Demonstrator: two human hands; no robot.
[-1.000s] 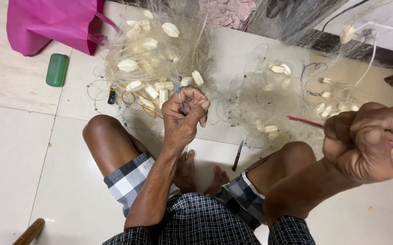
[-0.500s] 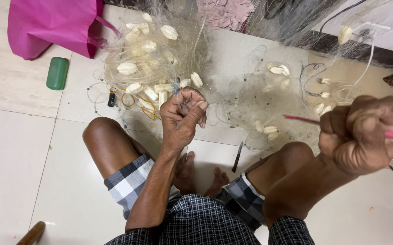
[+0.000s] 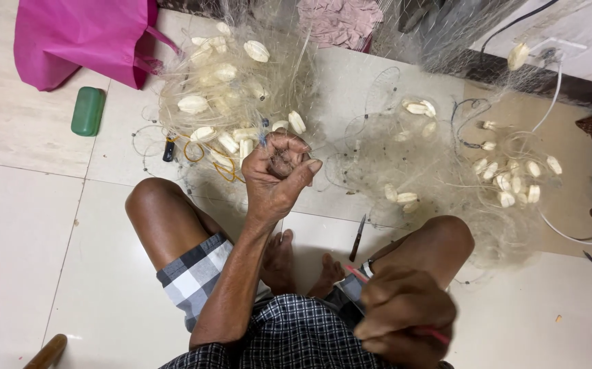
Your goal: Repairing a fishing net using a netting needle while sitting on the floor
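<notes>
I sit cross-legged on a tiled floor. My left hand (image 3: 279,174) is raised in front of me, its fingers pinched shut on thin strands of a clear fishing net (image 3: 241,89). The net, strung with pale oval floats (image 3: 256,50), lies heaped just beyond that hand. My right hand (image 3: 402,318) is low, close to my lap, closed on a thin pink netting needle (image 3: 357,275). A second heap of net with floats (image 3: 446,164) lies to the right, beyond my right knee.
A pink bag (image 3: 81,37) and a small green case (image 3: 88,111) lie at the far left. A dark slim tool (image 3: 357,238) rests on the floor between my knees. A white cable (image 3: 555,82) runs along the right. A wooden handle (image 3: 47,352) pokes in bottom left.
My right hand has dropped from high on the right down to my lap, bringing the pink needle with it. My left hand keeps its hold on the net in about the same place.
</notes>
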